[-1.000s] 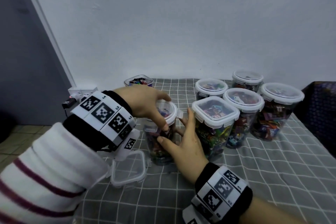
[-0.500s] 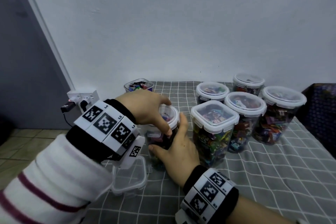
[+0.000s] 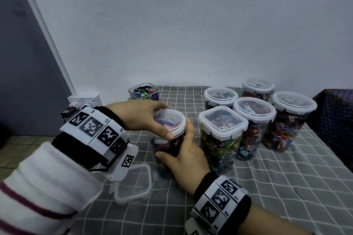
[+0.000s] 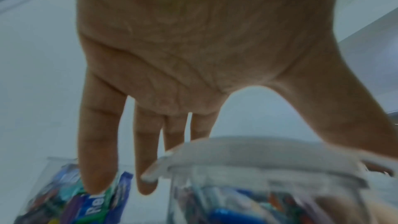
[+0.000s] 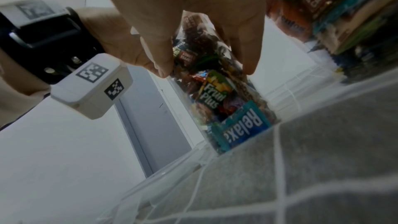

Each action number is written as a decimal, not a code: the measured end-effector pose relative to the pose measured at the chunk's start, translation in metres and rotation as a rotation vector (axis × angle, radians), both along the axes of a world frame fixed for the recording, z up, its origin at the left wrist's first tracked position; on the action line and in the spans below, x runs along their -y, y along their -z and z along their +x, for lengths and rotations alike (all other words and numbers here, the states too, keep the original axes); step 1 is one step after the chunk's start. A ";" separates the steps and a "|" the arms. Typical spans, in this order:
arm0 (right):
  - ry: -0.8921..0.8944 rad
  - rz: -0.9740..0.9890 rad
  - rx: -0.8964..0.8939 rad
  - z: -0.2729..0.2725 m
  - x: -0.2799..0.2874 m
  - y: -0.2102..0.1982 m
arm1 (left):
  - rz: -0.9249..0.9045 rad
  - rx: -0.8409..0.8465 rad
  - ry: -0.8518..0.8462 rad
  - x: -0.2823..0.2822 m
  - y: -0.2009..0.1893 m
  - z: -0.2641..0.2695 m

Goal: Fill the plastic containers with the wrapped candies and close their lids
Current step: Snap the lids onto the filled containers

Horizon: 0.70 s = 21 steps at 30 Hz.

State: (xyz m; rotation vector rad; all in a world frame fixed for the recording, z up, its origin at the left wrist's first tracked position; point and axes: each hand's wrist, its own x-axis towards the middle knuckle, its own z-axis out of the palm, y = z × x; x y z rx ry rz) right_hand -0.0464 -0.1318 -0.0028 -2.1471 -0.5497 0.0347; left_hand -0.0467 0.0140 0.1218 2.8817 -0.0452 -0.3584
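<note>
Just left of centre in the head view, a clear round plastic container (image 3: 168,150) packed with wrapped candies (image 5: 217,98) stands upright on the grey checked cloth (image 3: 267,187). A white-rimmed translucent round lid (image 3: 170,123) sits on its mouth. The left hand (image 3: 141,115) grasps that lid from above, thumb curled over the near rim and fingers reaching past the far edge. The right hand (image 3: 186,160) grasps the container's side wall, thumb and fingers wrapped round it. A loose clear square lid (image 3: 133,185) lies flat on the cloth at lower left. To the right, five lidded containers of candies (image 3: 254,120) stand clustered together. A small open square tub (image 3: 143,91) of candies sits near the wall.
</note>
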 end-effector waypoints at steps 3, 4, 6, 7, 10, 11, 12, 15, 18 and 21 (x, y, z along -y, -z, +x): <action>-0.010 -0.003 0.005 0.001 0.000 0.000 | -0.053 -0.003 -0.025 -0.004 0.004 0.005; -0.012 -0.001 0.005 0.001 0.000 -0.001 | -0.061 -0.001 -0.028 -0.003 0.005 0.006; -0.015 0.005 0.000 0.001 0.001 -0.001 | -0.080 -0.002 -0.032 -0.003 0.006 0.008; -0.015 0.007 -0.002 0.001 0.002 0.000 | -0.092 -0.003 -0.030 -0.002 0.006 0.009; -0.011 0.009 0.002 0.001 0.002 0.000 | -0.143 0.000 -0.003 -0.002 0.007 0.008; -0.011 0.009 0.006 0.001 0.002 -0.001 | -0.167 -0.001 0.008 -0.003 0.007 0.007; -0.013 0.010 0.009 0.001 0.002 -0.001 | -0.194 -0.008 0.016 -0.005 0.008 0.005; -0.020 0.019 0.006 0.001 0.003 -0.002 | -0.241 -0.028 0.028 -0.008 0.011 -0.001; -0.021 0.029 -0.003 0.001 0.004 -0.003 | -0.182 0.015 0.013 -0.006 0.013 -0.004; -0.019 0.039 -0.001 0.000 0.004 -0.004 | -0.108 0.068 -0.009 -0.003 0.012 -0.002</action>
